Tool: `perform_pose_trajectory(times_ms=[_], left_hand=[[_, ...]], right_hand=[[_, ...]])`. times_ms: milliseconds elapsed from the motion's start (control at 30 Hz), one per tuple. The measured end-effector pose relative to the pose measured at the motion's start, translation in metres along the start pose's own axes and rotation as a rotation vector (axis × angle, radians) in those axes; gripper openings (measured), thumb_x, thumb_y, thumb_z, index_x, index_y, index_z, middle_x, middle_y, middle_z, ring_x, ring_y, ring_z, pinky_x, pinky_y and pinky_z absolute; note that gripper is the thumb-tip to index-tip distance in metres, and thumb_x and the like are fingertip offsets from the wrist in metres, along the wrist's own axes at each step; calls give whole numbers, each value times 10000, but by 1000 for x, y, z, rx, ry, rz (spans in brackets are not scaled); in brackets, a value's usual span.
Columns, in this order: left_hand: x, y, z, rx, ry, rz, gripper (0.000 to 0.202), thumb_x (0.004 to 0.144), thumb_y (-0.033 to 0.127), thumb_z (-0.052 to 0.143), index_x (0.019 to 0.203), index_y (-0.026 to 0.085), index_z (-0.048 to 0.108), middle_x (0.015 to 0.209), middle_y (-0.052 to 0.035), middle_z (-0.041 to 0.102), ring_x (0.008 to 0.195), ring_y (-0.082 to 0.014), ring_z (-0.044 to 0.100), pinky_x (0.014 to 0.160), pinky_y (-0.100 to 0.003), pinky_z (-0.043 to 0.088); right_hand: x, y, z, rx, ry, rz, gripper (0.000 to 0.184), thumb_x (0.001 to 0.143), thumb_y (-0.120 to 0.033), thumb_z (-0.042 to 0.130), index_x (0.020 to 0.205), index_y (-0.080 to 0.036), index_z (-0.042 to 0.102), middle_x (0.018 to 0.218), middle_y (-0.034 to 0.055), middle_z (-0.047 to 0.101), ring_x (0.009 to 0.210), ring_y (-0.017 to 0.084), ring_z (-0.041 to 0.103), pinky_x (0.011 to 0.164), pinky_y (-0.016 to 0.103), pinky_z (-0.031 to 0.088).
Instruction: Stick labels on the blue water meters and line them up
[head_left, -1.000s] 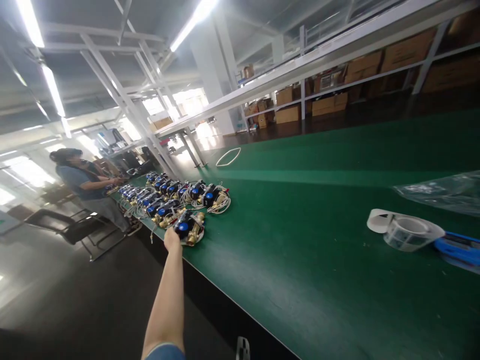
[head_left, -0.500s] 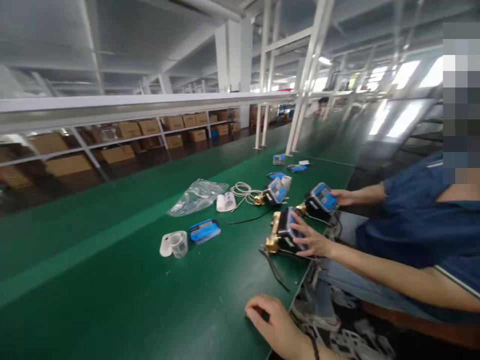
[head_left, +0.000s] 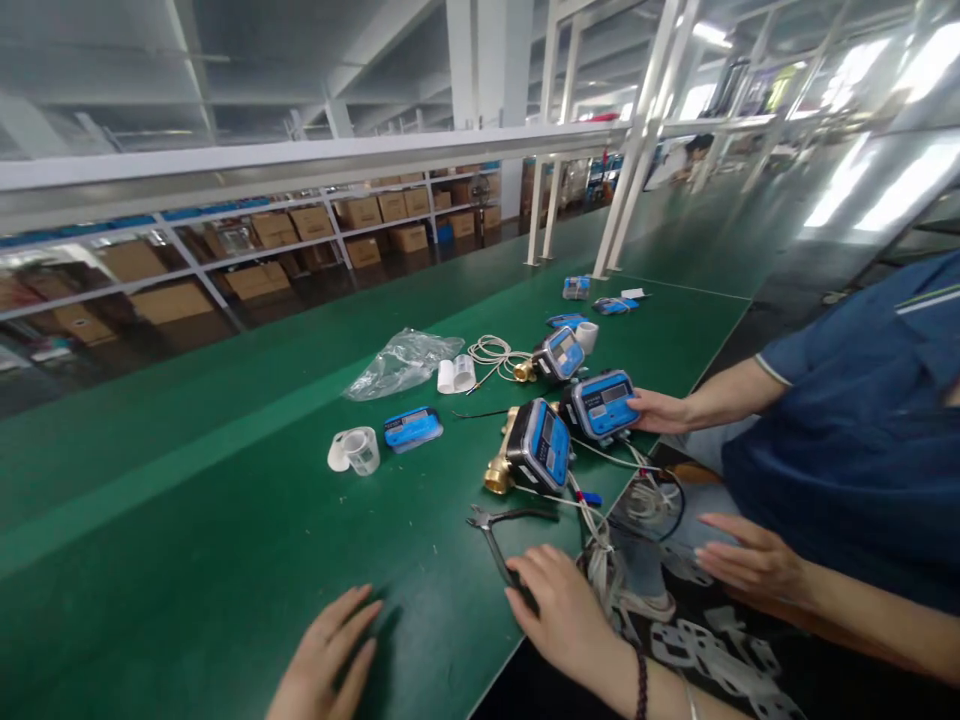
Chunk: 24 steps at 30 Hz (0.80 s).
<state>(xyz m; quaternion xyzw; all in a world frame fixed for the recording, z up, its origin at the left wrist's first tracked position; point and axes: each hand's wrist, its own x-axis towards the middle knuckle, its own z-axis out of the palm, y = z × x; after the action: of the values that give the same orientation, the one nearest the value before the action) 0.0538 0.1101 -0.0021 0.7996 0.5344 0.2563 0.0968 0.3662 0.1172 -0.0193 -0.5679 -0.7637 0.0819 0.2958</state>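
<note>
Green cloth covers the long table (head_left: 187, 520). The left hand (head_left: 326, 665) lies flat on it, fingers apart, holding nothing. The right hand (head_left: 566, 615) rests on the black-handled pliers (head_left: 499, 535), fingers loose. A brass water meter with a blue face (head_left: 536, 450) sits just behind the pliers.

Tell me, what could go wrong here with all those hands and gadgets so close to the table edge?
The right hand rests on the handles of the pliers beside loose white wires that trail over the table edge; lifting the pliers might snag them and tug the nearest blue-faced meter. That meter sits near the edge, so a pull could tip it off. The co-worker's hand hovers close by, so the hands might bump.
</note>
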Motion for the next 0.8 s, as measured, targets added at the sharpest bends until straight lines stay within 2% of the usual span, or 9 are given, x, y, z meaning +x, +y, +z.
perform_pose_trajectory(times_ms=[100,167,233,300,400,467,600,700,800], left_hand=[[32,54,30,-55,-180,149,448,858,260,458,1288,364,526,1336,-20,548,1205,-236,533,994,-385,479],[47,63,45,-17,-170,142,506,855,229,438,1358,289,457,1376,-67,505,1247,-239,490,1020,-406,444],[52,43,52,51,-115,92,477,857,264,439,1329,243,495,1356,-97,523,1241,-260,495,1018,-443,435],[52,6,50,114,-57,36,420,861,325,427,1240,228,581,1320,-101,557,1227,-278,506,1012,-465,436],[48,-44,36,174,33,-82,427,842,355,400,1147,180,644,1278,-132,586,1237,-310,489,1025,-483,421],[50,-47,26,195,103,-181,446,819,366,406,1104,139,663,1264,-171,588,1247,-346,469,1042,-518,390],[80,24,23,-19,112,-214,482,809,424,471,1183,154,610,1294,-144,571,1278,-317,442,1091,-510,319],[122,96,32,-342,11,-207,524,805,437,531,1277,209,535,1343,-100,536,1298,-268,423,1115,-455,282],[156,132,41,-542,62,-270,614,742,401,609,1302,173,501,1357,-126,508,1273,-272,439,1092,-437,307]], right_hand=[[21,-33,20,64,-152,-99,168,785,-97,505,885,-156,627,819,94,641,776,242,595,731,373,500],[36,-50,20,127,-195,-202,156,784,-114,541,892,-180,632,815,50,653,771,205,607,742,306,506],[45,-53,6,261,-160,-276,212,806,-116,528,968,-208,629,884,26,665,839,181,608,796,272,498],[47,-38,-15,421,49,-232,280,852,-131,467,1082,-222,599,1018,47,650,970,185,579,896,311,464],[47,13,-43,620,491,177,273,860,-300,484,1100,-198,561,1171,127,565,1158,248,472,1043,446,337],[52,50,-52,721,571,457,385,795,-449,535,1072,-181,539,1207,163,522,1205,293,426,1060,499,297],[69,88,-52,934,290,593,482,716,-601,547,923,-167,578,908,126,626,861,279,613,692,413,525],[75,78,-49,1075,105,591,517,695,-619,590,930,-159,597,648,12,579,507,145,538,406,230,389],[68,50,-49,1187,-38,553,566,689,-602,638,1030,-152,608,550,-46,523,431,88,468,393,186,328]])
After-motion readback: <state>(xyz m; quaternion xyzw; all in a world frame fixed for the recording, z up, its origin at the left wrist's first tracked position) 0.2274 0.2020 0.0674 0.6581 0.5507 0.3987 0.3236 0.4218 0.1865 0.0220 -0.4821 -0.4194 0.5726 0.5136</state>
